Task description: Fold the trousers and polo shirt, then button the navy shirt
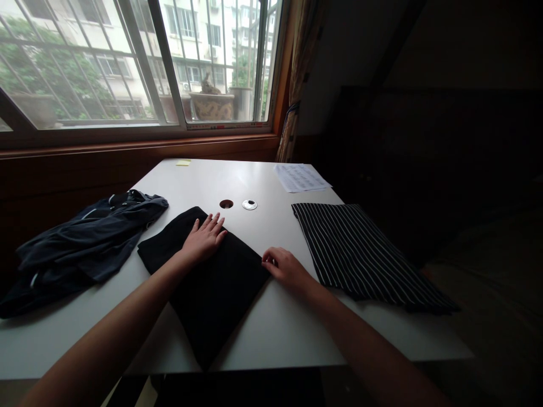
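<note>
A black folded garment (220,288) lies on the white table in front of me, one corner pointing toward the near edge. Its exact kind does not show. My left hand (203,236) rests flat on its upper part, fingers spread. At the garment's right corner, my right hand (285,268) is closed, thumb and fingertips pinching the fabric. To the right lies a black cloth with thin white stripes (360,249), spread flat and apart from my right hand. A crumpled dark navy garment (97,237) with small white marks lies at the left.
The white table (280,333) stands against a wall below a barred window (212,62). Printed papers (300,177) lie at its far right, a yellow note (183,163) at the far left. Near the middle are a round cable hole (226,204) and a silver disc (250,204).
</note>
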`<action>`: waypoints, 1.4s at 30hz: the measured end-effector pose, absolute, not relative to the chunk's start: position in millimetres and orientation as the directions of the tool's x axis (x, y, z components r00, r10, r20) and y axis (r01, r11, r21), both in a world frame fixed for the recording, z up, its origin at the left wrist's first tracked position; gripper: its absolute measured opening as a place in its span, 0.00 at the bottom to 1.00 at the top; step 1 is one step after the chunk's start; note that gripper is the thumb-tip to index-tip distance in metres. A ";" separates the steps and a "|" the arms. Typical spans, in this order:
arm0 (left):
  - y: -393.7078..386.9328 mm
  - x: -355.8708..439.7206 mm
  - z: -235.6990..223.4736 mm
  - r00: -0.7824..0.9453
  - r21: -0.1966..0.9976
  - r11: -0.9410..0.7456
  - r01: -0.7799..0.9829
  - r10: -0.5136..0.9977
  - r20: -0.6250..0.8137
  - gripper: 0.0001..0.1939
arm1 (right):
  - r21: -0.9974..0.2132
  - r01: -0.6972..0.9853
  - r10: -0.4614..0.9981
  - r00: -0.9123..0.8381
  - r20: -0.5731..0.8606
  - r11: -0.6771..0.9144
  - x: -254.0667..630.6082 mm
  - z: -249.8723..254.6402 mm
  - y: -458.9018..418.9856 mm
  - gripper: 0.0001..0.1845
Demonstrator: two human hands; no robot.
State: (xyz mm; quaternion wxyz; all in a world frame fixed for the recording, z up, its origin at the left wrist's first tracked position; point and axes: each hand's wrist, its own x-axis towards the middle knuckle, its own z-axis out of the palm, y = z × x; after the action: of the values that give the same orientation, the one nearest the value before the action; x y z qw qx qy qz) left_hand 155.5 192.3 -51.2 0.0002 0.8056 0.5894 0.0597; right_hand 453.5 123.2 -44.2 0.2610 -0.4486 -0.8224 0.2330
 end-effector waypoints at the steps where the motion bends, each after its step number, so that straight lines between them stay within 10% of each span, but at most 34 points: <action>1: 193.7 153.4 -50.8 0.282 0.073 -0.289 0.955 0.955 0.094 0.32 | -0.616 0.616 0.859 -0.462 0.222 0.491 453.7 -44.3 123.0 0.05; 14: 192.4 137.3 -51.7 0.179 0.175 -0.289 0.941 0.865 0.469 0.27 | -0.591 0.562 0.805 -0.507 0.307 0.579 456.3 -50.8 124.8 0.08; 28: 270.8 99.4 -21.7 0.444 0.092 -0.447 0.890 0.894 0.056 0.18 | -0.515 0.536 0.738 -0.563 0.372 0.669 457.8 -52.1 125.0 0.08; 42: 261.9 95.5 -44.2 0.327 0.046 -0.354 0.934 0.900 0.288 0.16 | -0.530 0.582 0.776 -0.564 0.282 0.616 456.5 -54.2 126.1 0.08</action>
State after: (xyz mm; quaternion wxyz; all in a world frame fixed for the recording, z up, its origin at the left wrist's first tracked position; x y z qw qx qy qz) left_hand 95.5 261.9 -44.2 -0.0638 0.8120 0.5647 0.1327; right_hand 456.5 126.1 -54.2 0.2513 -0.3934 -0.8632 0.1924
